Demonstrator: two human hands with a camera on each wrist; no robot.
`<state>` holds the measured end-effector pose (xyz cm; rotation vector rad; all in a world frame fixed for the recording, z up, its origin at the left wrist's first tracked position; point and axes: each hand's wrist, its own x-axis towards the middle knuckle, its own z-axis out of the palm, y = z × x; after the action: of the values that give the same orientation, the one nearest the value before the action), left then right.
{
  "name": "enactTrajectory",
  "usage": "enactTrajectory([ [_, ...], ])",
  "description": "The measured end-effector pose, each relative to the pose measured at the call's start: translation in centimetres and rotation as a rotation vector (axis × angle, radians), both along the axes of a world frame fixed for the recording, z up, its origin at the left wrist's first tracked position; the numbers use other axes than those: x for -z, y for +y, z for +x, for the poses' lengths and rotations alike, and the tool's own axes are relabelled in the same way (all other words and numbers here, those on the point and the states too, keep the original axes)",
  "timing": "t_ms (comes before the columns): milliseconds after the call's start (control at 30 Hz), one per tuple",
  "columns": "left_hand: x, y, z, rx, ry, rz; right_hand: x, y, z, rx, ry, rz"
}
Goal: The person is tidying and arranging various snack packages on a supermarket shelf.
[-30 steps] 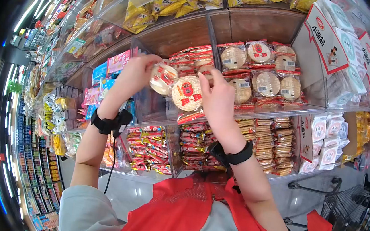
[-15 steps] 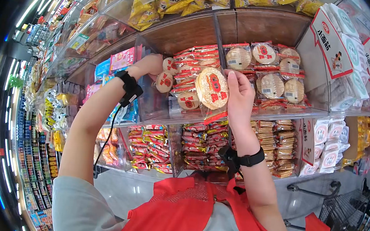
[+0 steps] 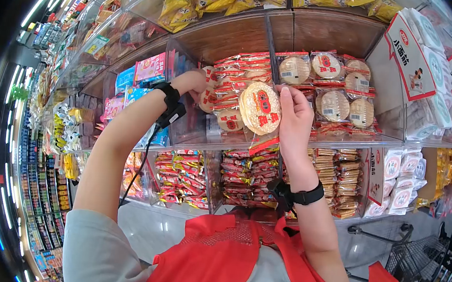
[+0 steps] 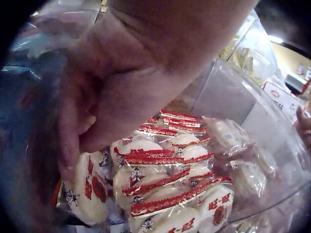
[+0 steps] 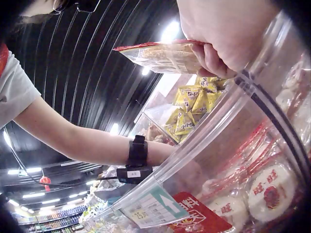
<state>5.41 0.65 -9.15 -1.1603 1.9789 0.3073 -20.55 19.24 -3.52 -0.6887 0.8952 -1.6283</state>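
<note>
My right hand [image 3: 298, 112] pinches a clear packet of round rice crackers [image 3: 261, 109] by its edge, raised in front of the shelf, with its red-printed face towards me. From the right wrist view, that packet [image 5: 167, 57] is seen nearly edge-on above the plastic shelf front. My left hand [image 3: 189, 82] reaches into the bin at the left end of a row of similar packets [image 3: 243, 74]. In the left wrist view, this hand [image 4: 104, 92] has its thumb and finger at the top of the end packet [image 4: 87, 194]; the fingertips are partly hidden.
A clear divider [image 3: 271, 53] separates the row from more rice cracker packets [image 3: 334, 91] on the right. Pink and blue packs [image 3: 148, 71] stand left of the bin. Red-wrapped snacks [image 3: 181, 177] fill the tier below, and yellow bags [image 3: 234, 0] lie above.
My left hand has brought a cracker packet down into the left end of the row, then shifted right against it. My right hand has moved right and lifted its packet away from the row.
</note>
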Motion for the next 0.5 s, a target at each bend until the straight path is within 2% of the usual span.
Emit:
enactTrajectory([
  [33, -1.5, 1.2, -1.5, -0.530, 0.012, -0.095, 0.0, 0.0, 0.0, 0.002, 0.000, -0.001],
  [67, -2.1, 1.9, -2.2, -0.530, 0.013, -0.096, 0.0, 0.1, 0.0, 0.004, 0.011, 0.003],
  [133, -3.0, 2.7, -2.9, -0.165, -0.119, -0.231, 0.0, 0.1, 0.0, 0.006, 0.023, 0.005],
  [267, -4.0, 2.7, -3.9, -0.287, -0.181, -0.192, 0.4, 0.1, 0.1, 0.027, 0.031, -0.001],
  [333, -5.3, 3.1, -4.1, -0.109, -0.065, -0.322, 0.6, 0.1, 0.1, 0.032, 0.037, -0.006],
  [367, -5.8, 3.1, -4.3, -0.107, -0.063, -0.322, 0.6, 0.1, 0.1, 0.037, 0.056, -0.015],
  [433, -8.3, 3.4, -5.3, -0.076, 0.106, -0.498, 0.7, 0.1, 0.2, 0.046, 0.072, -0.022],
  [500, -11.1, 4.1, -6.5, -0.337, 0.506, -0.304, 0.9, 0.2, 0.4, 0.067, 0.155, -0.085],
])
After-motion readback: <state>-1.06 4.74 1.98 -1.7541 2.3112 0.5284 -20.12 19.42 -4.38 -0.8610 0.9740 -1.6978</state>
